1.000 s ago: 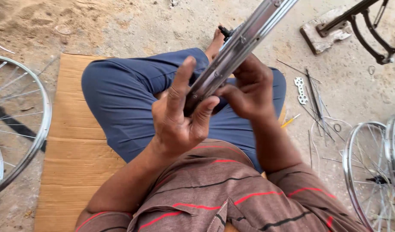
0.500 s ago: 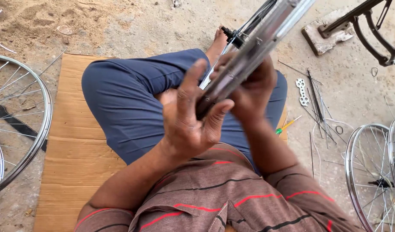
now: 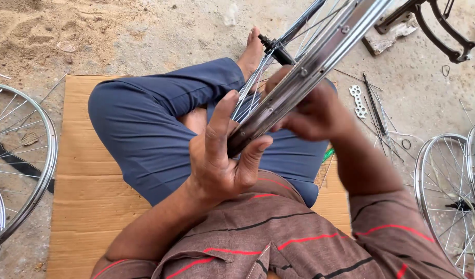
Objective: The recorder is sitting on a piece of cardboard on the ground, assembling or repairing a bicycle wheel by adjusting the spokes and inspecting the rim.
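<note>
One view only, so nothing was shared between cameras. The head camera looked steeply down from above the person's own chest, facing forward past the crossed legs toward the ground ahead. It sat close: the left hand [image 3: 222,170] and right hand [image 3: 312,111] filled the middle of the frame, with the wheel rim [image 3: 310,70] running up and out at the top edge. The cardboard mat [image 3: 77,170] lay below at left, the sandy floor [image 3: 144,31] beyond, and the loose wheels [image 3: 20,165] were cut off at both sides.
</note>
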